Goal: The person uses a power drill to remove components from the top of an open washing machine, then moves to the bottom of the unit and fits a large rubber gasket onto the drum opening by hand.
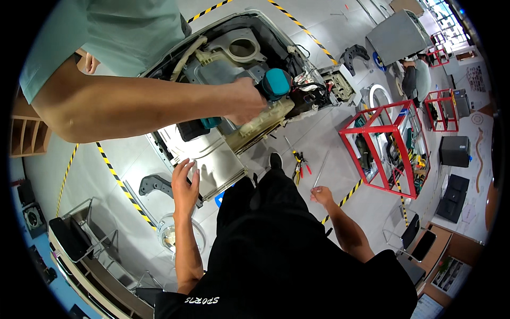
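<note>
Silvery thin rod (321, 171) juts from the right hand (320, 195).

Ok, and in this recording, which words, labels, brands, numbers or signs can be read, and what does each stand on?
I give places only, without copying wording.
White lettering on the black clothing: one short word, legible.
Dark print on the right-hand wall: too small to read.
Teal power tool and opened machine: no legible text.
</note>
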`<state>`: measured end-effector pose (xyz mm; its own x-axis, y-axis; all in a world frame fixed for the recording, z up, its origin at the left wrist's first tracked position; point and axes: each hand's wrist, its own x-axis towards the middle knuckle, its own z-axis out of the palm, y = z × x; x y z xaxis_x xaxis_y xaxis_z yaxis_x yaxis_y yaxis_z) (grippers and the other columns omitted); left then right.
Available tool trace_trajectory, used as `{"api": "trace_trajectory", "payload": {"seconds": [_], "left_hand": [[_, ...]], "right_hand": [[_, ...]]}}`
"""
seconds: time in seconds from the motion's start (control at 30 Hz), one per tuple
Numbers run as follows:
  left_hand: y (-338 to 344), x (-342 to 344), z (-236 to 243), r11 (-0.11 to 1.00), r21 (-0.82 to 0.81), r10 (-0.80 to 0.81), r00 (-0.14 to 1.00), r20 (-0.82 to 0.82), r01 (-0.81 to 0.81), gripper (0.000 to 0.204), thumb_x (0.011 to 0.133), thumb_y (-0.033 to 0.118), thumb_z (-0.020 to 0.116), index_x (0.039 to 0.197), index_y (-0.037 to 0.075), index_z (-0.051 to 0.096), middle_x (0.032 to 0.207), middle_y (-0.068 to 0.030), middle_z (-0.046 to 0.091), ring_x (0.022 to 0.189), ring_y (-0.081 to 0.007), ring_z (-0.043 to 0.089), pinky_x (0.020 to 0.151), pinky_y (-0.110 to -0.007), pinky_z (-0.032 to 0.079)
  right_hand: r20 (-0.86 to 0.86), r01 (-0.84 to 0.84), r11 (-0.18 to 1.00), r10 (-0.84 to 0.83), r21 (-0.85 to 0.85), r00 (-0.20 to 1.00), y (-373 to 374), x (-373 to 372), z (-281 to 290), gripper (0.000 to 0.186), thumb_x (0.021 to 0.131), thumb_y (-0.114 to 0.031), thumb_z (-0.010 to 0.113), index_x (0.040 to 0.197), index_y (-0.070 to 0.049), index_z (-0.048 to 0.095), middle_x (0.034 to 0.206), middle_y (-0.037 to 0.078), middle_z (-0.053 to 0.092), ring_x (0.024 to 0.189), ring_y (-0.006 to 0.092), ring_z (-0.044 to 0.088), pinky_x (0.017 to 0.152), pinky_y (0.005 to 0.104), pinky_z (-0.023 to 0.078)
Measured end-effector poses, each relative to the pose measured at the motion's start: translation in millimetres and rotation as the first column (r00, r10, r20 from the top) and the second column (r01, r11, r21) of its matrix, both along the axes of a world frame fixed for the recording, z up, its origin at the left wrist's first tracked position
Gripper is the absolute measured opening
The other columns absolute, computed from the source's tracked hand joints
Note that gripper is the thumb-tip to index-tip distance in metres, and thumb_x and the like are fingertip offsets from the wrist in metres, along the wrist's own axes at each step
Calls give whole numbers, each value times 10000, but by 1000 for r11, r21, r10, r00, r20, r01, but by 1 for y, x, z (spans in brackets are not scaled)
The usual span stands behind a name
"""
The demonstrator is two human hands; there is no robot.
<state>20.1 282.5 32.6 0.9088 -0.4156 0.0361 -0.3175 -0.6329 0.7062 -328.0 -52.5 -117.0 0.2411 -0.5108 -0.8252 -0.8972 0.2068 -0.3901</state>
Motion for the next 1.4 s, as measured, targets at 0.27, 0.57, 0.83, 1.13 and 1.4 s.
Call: {"api": "trace_trajectory", "payload": {"seconds": [0.27,0.57,0.83,1.13,1.4], "left_hand": [[-25,-38,8,998,46,51,984,-170,-43,198,815,73,612,991,-17,628,975,-143,626,736,-207,608,638,-301,489],[-92,-115,-6,979,129,-121,956,-268,160,208,803,136,649,964,5,634,899,-142,643,671,-224,620,598,-313,488],[-22,-211,-128,936,350,222,827,-516,-34,240,843,225,604,951,19,664,766,-115,670,638,-186,663,598,-293,502],[-4,-275,-95,869,485,451,559,-695,-99,176,844,185,604,892,35,681,734,-44,649,627,-118,602,540,-257,471],[-56,-216,-113,966,169,258,657,-708,-197,315,879,285,592,1009,1,632,868,-62,658,726,-161,658,579,-267,505]], "right_hand": [[88,-14,997,7,78,996,-23,-2,-16,280,861,-203,592,1052,-1,562,791,73,647,670,148,647,570,250,487],[133,86,983,-108,164,985,-86,-16,-30,319,881,-230,564,1104,-3,548,845,97,650,689,161,652,586,268,500],[19,113,964,-121,239,992,-116,-84,-71,302,875,-277,532,1065,-46,577,859,99,660,706,190,663,605,324,506],[53,227,925,-254,304,966,-131,-114,-99,279,876,-282,529,1034,-59,581,822,91,651,688,195,651,629,333,493],[134,263,900,-325,346,936,-126,-89,-102,280,868,-280,557,1022,-46,575,780,86,649,661,181,652,551,283,488]]}}
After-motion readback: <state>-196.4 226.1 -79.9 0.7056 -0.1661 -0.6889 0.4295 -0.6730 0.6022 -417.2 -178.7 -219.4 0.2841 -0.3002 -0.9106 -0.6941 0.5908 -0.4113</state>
